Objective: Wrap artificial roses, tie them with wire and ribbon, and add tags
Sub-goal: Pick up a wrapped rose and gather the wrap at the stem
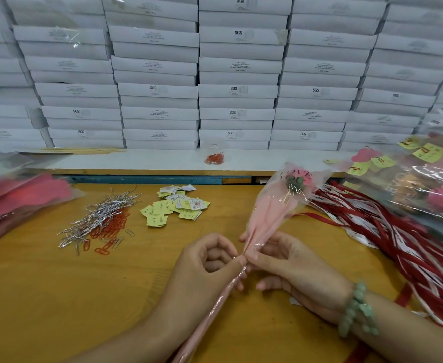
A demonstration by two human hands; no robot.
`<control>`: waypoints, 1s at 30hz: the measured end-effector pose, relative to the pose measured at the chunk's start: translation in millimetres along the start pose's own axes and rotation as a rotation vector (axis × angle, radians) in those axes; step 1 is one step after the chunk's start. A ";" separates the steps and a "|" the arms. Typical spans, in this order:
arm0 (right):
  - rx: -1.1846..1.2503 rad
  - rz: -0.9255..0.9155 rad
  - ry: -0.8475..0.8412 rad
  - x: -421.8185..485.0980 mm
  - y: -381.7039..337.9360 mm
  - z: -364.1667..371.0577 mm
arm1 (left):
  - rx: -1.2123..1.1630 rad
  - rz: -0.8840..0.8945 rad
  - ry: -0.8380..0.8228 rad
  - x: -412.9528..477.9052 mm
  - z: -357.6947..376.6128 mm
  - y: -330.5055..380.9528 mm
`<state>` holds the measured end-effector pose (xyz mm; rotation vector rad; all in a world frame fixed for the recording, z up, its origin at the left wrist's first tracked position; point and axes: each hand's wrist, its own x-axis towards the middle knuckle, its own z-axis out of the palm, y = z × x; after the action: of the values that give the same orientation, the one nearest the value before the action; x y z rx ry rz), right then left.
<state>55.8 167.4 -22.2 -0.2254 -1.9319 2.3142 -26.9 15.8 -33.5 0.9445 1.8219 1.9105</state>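
Soft, even light falls from overhead, cool on the stacked white boxes (238, 66) and warm on the yellow worktop (45, 297). Shadows are faint and diffuse: a weak smudge lies under the left hand (207, 260) and right hand (288, 265) at lower centre. White glare streaks the film of the wrapped rose (275, 210) and the plastic bags (424, 184) at the right edge. The centre is fairly sharp. The packets (18, 195) at the left edge are smeared with blur, and the small print on the boxes is unreadable. Wide-angle distortion bows the box rows and leans them outward toward both sides.
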 end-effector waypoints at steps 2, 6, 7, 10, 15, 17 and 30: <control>0.015 0.013 -0.028 0.7 -0.2 -2.5 | 0.005 0.006 -0.001 -0.4 -0.1 -0.8; 0.019 0.025 -0.035 1.7 -0.5 -4.9 | 0.008 0.023 -0.040 -1.0 -0.8 -2.7; 0.025 0.024 -0.035 1.9 -0.4 -4.9 | -0.001 0.018 -0.058 -0.8 -1.2 -2.7; 0.055 0.018 -0.031 2.0 0.5 -5.8 | -0.021 0.001 -0.143 0.9 -3.4 -1.0; 0.099 0.033 -0.020 3.7 0.9 -7.6 | -0.071 -0.016 -0.322 7.1 -14.6 1.5; 0.112 0.034 -0.020 3.9 0.5 -7.8 | -0.078 -0.020 -0.373 9.6 -18.9 1.3; 0.101 0.036 -0.023 1.7 -1.2 -6.1 | -0.140 -0.100 -0.378 13.4 -21.9 -0.7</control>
<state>55.2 173.8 -22.2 -0.2270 -1.8293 2.4398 -51.2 8.2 -30.2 1.0604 1.4702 1.6419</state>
